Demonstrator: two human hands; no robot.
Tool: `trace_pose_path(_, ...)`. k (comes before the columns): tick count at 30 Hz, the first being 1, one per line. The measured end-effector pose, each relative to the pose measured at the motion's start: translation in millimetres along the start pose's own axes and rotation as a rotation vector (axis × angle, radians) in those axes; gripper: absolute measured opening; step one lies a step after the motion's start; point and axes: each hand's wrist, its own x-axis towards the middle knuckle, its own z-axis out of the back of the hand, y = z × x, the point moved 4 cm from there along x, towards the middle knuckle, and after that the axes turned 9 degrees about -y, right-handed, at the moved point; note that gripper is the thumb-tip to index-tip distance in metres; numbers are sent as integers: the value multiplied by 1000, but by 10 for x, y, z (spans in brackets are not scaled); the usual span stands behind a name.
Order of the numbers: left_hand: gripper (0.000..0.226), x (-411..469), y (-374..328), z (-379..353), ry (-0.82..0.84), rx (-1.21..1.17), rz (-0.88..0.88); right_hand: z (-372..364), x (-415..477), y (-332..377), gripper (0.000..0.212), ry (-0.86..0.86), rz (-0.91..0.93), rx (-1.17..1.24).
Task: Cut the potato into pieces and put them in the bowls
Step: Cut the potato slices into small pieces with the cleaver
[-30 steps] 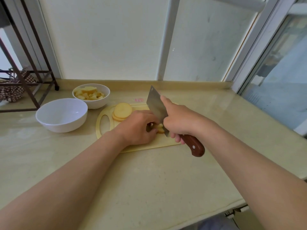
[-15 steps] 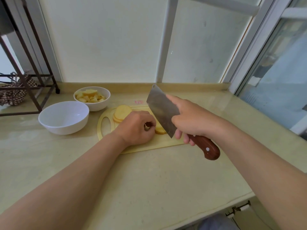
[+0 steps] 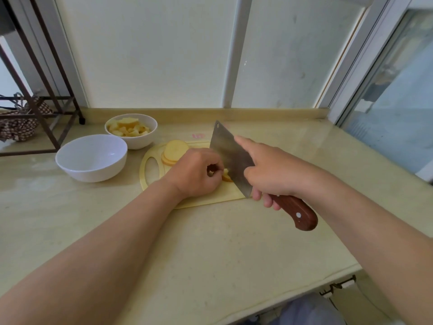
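On the pale yellow cutting board (image 3: 206,199) the left hand (image 3: 195,172) sits knuckles up, with its forearm coming in from the lower left. Its fingers are curled under and pinch a small potato piece (image 3: 226,175) at the board's middle. The right hand (image 3: 274,174) reaches in from the board's right side and grips the cleaver (image 3: 230,158) by its reddish wooden handle (image 3: 295,211). Three fingers wrap beneath the handle while the index finger lies straight along the top of the blade. The blade tilts, its edge down at the potato piece (whether it touches is hidden by the steel). A stack of round potato slices (image 3: 174,152) lies at the board's far left end. Left of the board on the desk (image 3: 210,242) stands a larger white bowl (image 3: 93,172). Just behind it, a smaller bowl (image 3: 138,141) holds potato chunks (image 3: 127,129).
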Motion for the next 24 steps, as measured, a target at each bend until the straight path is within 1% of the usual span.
trace_pose_path(7,9,-2,-18,5,-12,7,-18,-172,151,45,95,18,-43,-34)
trace_pose_path(12,8,-10,-16,7,-15,-6,2,-162,316,116,98,28,-23,-53)
trace_pose_path(15,6,-20,-45,16,-23,7,0,-80,342,61,96,15,-45,50)
trace_pose_path(19,5,-5,-14,8,-11,34,6,109,226,-88,85,-20,-72,191)
trace_pose_path(24,3,-6,-4,-8,4,44,17,318,151,-410,83,-45,-107,313)
